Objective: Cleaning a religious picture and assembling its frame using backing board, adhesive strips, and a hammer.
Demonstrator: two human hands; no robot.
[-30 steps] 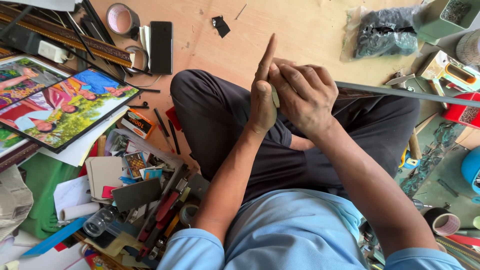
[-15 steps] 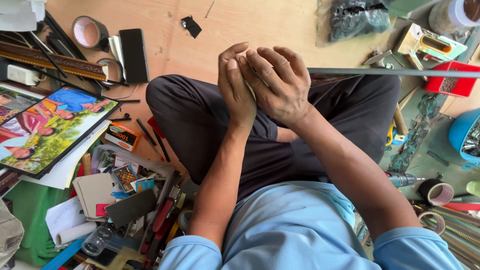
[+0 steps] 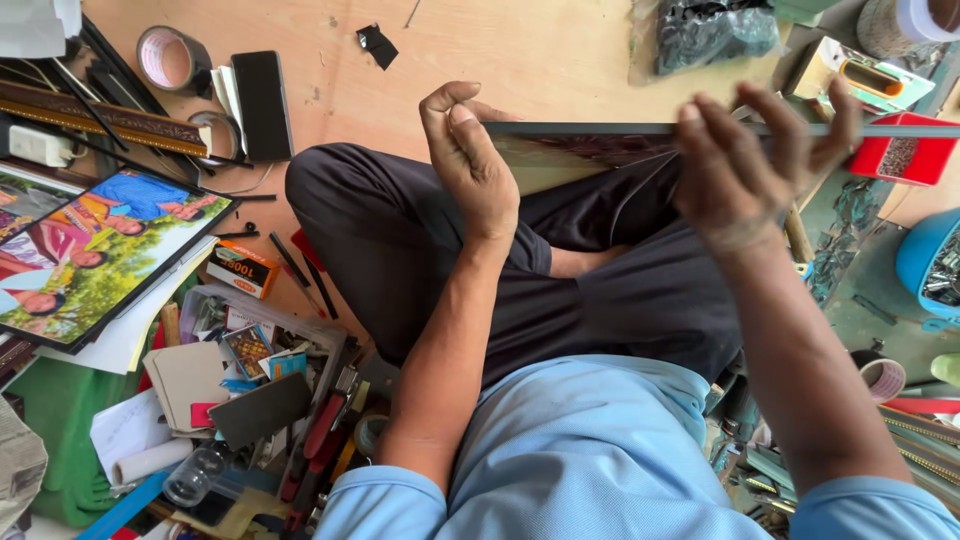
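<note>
— Where's the thin dark panel [image 3: 700,130]?
— Edge-on above the lap. Left hand [image 3: 475,165] is curled, pinching its end; right hand [image 3: 745,165], blurred, fingers spread against its edge.

A thin dark frame [image 3: 640,129] – smooth, with a dull metallic sheen – is gripped over matt black cloth trousers [image 3: 400,250]. Bare, pale plywood floor [image 3: 520,50] is seen beyond, beside a glossy printed picture [image 3: 100,250], a shiny red plastic tray [image 3: 905,160] and crinkled clear plastic bag [image 3: 715,35].
</note>
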